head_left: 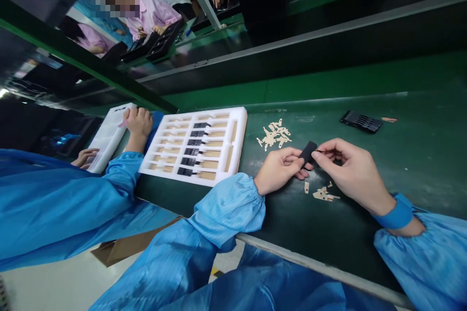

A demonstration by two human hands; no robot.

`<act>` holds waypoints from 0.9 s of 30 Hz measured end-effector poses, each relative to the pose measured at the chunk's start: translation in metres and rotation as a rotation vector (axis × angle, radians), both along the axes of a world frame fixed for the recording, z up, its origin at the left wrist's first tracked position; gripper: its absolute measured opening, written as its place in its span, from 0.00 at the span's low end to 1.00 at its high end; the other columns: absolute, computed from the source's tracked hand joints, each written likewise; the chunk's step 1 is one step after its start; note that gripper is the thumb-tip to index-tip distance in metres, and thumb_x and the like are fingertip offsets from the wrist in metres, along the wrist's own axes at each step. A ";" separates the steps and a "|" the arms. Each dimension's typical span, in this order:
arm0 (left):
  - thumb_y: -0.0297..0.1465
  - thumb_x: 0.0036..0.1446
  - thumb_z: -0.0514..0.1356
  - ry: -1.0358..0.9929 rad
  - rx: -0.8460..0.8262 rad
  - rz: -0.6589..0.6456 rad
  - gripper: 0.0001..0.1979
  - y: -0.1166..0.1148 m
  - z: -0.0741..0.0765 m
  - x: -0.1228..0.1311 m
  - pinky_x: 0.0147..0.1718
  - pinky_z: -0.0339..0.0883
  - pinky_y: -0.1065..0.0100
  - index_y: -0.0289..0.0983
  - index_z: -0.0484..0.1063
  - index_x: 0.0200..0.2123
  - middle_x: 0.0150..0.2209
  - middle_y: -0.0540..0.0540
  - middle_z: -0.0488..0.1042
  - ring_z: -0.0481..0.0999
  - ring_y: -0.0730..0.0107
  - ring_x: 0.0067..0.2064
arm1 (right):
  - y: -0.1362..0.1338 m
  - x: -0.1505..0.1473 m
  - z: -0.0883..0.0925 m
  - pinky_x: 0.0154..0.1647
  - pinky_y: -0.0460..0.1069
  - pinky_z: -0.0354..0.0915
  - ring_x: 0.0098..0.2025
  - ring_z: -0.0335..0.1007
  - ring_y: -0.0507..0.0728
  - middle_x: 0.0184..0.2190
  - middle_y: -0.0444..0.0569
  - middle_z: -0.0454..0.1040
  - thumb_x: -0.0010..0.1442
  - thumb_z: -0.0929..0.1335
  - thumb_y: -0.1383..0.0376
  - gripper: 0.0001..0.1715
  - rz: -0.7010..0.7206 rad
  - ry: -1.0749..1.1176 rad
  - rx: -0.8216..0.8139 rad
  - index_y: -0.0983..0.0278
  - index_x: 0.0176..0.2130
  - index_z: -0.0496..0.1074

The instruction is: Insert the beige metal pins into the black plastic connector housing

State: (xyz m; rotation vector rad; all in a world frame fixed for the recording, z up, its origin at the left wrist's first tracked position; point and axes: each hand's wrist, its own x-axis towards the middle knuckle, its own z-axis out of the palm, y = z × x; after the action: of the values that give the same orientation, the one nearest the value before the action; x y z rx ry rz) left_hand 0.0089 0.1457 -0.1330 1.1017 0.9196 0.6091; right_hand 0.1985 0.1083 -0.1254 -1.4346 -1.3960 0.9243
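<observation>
The left hand (279, 169) pinches a small black plastic part (308, 151) by its near end, while the right hand (346, 167) grips something thin at the part's far tip — too small to tell. A slip could drop it among the pale tan die-cut scraps (323, 194) on the matte green belt (419, 155). Left, a white foam tray (239, 129) holds matching black parts in slotted rows; a co-worker's hand (137, 124) rests beyond it.

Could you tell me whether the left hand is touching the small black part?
Touching. The head view shows the left hand pinching the small black part between thumb and fingertips, with no gap.
</observation>
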 end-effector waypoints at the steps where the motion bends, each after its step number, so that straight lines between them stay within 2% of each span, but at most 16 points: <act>1: 0.44 0.54 0.72 -0.005 -0.006 0.000 0.24 0.000 0.001 0.000 0.32 0.76 0.73 0.30 0.73 0.42 0.37 0.38 0.81 0.80 0.72 0.31 | -0.001 -0.001 -0.001 0.30 0.48 0.67 0.30 0.74 0.55 0.29 0.46 0.78 0.62 0.72 0.58 0.09 0.005 -0.013 -0.018 0.61 0.37 0.76; 12: 0.41 0.51 0.74 -0.069 -0.011 0.006 0.23 -0.001 0.004 0.001 0.31 0.75 0.74 0.30 0.75 0.43 0.32 0.42 0.80 0.80 0.73 0.30 | -0.002 -0.002 -0.006 0.35 0.50 0.70 0.31 0.77 0.57 0.30 0.46 0.79 0.61 0.73 0.57 0.10 -0.019 0.007 -0.027 0.62 0.37 0.76; 15: 0.41 0.51 0.74 -0.073 -0.009 0.010 0.24 -0.003 0.004 0.001 0.32 0.76 0.74 0.29 0.75 0.44 0.34 0.41 0.80 0.81 0.72 0.32 | -0.002 -0.003 -0.006 0.35 0.51 0.70 0.31 0.77 0.57 0.29 0.46 0.79 0.61 0.73 0.57 0.10 -0.030 0.005 -0.031 0.62 0.37 0.76; 20: 0.42 0.52 0.73 -0.062 -0.015 0.023 0.26 -0.005 0.000 0.003 0.34 0.76 0.73 0.29 0.75 0.47 0.42 0.36 0.81 0.81 0.72 0.33 | -0.001 -0.004 -0.005 0.35 0.51 0.70 0.31 0.77 0.57 0.30 0.46 0.80 0.61 0.72 0.57 0.10 -0.028 -0.006 -0.039 0.62 0.37 0.76; 27: 0.44 0.50 0.74 -0.058 -0.019 0.028 0.29 -0.005 0.000 0.004 0.33 0.75 0.73 0.29 0.75 0.47 0.40 0.37 0.81 0.81 0.72 0.31 | -0.001 -0.004 -0.004 0.34 0.51 0.69 0.32 0.77 0.57 0.30 0.46 0.80 0.60 0.72 0.58 0.09 -0.026 -0.033 -0.040 0.61 0.37 0.76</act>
State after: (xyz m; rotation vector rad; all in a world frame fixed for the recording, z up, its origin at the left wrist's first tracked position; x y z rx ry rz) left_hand 0.0127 0.1410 -0.1331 1.0501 0.8901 0.6507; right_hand 0.1947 0.1072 -0.1289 -1.5005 -1.3868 0.9211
